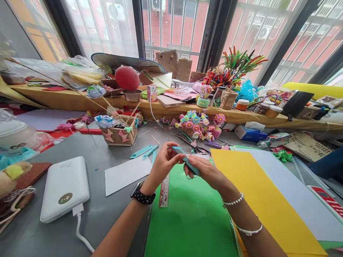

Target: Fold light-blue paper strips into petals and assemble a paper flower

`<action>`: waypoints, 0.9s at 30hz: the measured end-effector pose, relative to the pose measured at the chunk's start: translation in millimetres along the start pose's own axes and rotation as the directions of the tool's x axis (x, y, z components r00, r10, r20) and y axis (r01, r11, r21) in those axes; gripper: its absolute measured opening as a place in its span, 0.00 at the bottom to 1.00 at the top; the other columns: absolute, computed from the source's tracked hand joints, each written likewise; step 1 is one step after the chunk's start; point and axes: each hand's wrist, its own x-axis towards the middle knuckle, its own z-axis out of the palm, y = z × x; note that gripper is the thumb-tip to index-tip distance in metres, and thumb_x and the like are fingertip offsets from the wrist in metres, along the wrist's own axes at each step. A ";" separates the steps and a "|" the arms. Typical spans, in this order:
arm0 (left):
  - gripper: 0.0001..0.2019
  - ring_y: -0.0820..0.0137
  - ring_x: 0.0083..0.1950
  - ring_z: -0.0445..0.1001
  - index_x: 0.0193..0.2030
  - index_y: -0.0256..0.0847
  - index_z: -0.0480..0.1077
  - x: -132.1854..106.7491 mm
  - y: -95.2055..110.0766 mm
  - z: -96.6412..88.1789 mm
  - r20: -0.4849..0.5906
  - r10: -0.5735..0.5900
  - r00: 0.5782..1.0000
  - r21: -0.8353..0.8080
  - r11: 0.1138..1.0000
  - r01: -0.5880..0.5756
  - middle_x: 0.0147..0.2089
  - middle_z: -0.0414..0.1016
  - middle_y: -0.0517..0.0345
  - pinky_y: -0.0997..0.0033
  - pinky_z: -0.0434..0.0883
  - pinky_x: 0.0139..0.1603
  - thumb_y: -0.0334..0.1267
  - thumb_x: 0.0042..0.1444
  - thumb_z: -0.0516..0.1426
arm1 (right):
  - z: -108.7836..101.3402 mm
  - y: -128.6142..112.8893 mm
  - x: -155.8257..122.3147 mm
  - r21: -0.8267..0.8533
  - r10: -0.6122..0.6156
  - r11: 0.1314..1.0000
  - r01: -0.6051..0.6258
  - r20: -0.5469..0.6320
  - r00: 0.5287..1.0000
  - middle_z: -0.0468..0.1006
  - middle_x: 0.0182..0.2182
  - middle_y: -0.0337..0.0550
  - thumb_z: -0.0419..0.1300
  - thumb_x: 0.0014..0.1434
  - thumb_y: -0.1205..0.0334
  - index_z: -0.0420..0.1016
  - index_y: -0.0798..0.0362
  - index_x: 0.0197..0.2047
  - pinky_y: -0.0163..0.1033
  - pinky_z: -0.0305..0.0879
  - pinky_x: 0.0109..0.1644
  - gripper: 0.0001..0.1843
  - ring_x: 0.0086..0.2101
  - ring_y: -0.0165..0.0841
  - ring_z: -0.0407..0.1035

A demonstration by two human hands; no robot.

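Observation:
A folded strip of light blue paper [192,166] is held up between my two hands over the green sheet [187,221]. My left hand [166,159] pinches its upper left end between thumb and fingers. The lower right end sits in my right hand [205,167], with the fingers curled underneath. More folded blue paper strips [141,151] lie on the table just beyond my left hand. Below the left wrist, a clear ruler with a printed pattern [164,192] rests on the green sheet. A white sheet of paper [125,175] lies to the left.
At left a white power bank [65,189] is plugged into a cable. Yellow paper [265,200] spreads to the right. Behind stand a cardboard basket [120,135], small craft flowers [195,125] and a blue tissue pack [250,132]. A cluttered ledge [171,111] runs below the windows.

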 end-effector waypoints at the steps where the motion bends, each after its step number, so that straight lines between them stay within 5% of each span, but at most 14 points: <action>1: 0.19 0.73 0.30 0.69 0.40 0.39 0.59 0.8 -1.9 0.6 -0.014 0.020 1.000 -0.020 1.000 -0.020 0.27 0.67 0.63 0.74 0.67 0.32 0.38 0.42 0.60 | 1.4 1.0 0.9 0.028 -0.003 1.000 0.004 -0.032 0.999 0.68 0.26 0.39 0.46 0.57 0.50 0.68 0.55 0.30 0.33 0.57 0.30 0.18 0.24 0.26 0.59; 5: 0.23 0.69 0.39 0.70 0.45 0.40 0.58 1.4 -7.2 4.1 -0.002 0.046 0.999 -0.040 0.998 -0.047 0.36 0.70 0.56 0.69 0.67 0.40 0.35 0.41 0.61 | 6.4 6.3 3.6 0.171 0.044 0.985 -0.020 -0.141 0.989 0.69 0.25 0.39 0.50 0.55 0.52 0.67 0.54 0.34 0.32 0.58 0.31 0.14 0.26 0.27 0.62; 11: 0.22 0.66 0.41 0.70 0.47 0.38 0.61 0.5 -7.1 7.2 0.075 -0.107 0.991 -0.228 0.966 0.121 0.40 0.73 0.50 0.69 0.67 0.39 0.36 0.43 0.60 | 11.1 6.2 4.8 0.314 0.097 0.948 -0.048 -0.143 0.985 0.72 0.27 0.40 0.53 0.53 0.52 0.69 0.54 0.34 0.34 0.62 0.36 0.14 0.29 0.28 0.67; 14: 0.18 0.72 0.30 0.70 0.43 0.38 0.66 0.5 -7.0 5.9 0.113 -0.197 0.974 -0.335 0.915 0.224 0.36 0.74 0.53 0.75 0.66 0.28 0.39 0.44 0.59 | 14.9 2.1 4.7 0.351 0.122 0.933 -0.076 -0.111 0.986 0.73 0.27 0.41 0.55 0.51 0.51 0.70 0.56 0.34 0.34 0.63 0.35 0.16 0.28 0.29 0.68; 18: 0.17 0.80 0.16 0.60 0.40 0.38 0.70 -0.7 -6.3 3.3 0.229 -0.292 0.929 -0.410 0.836 0.364 0.19 0.66 0.63 0.79 0.59 0.17 0.43 0.43 0.59 | 20.2 -0.4 4.3 0.405 0.117 0.911 -0.085 -0.054 0.992 0.74 0.28 0.43 0.55 0.51 0.51 0.71 0.57 0.37 0.35 0.64 0.34 0.18 0.27 0.29 0.69; 22: 0.20 0.79 0.12 0.57 0.42 0.41 0.70 -2.5 -5.2 1.0 0.326 -0.341 0.882 -0.445 0.767 0.461 0.11 0.52 0.70 0.78 0.58 0.15 0.47 0.41 0.59 | 21.4 0.9 3.9 0.432 0.120 0.895 -0.112 0.008 0.993 0.75 0.29 0.45 0.54 0.52 0.52 0.71 0.57 0.38 0.37 0.65 0.35 0.17 0.28 0.30 0.70; 27: 0.15 0.79 0.13 0.58 0.36 0.41 0.70 -1.8 -9.3 -0.5 0.421 -0.342 0.840 -0.491 0.693 0.528 0.10 0.52 0.70 0.79 0.59 0.14 0.46 0.42 0.59 | 16.5 2.5 2.8 0.477 0.127 0.865 -0.153 0.086 0.988 0.76 0.31 0.47 0.53 0.54 0.54 0.71 0.58 0.39 0.38 0.65 0.37 0.16 0.29 0.31 0.70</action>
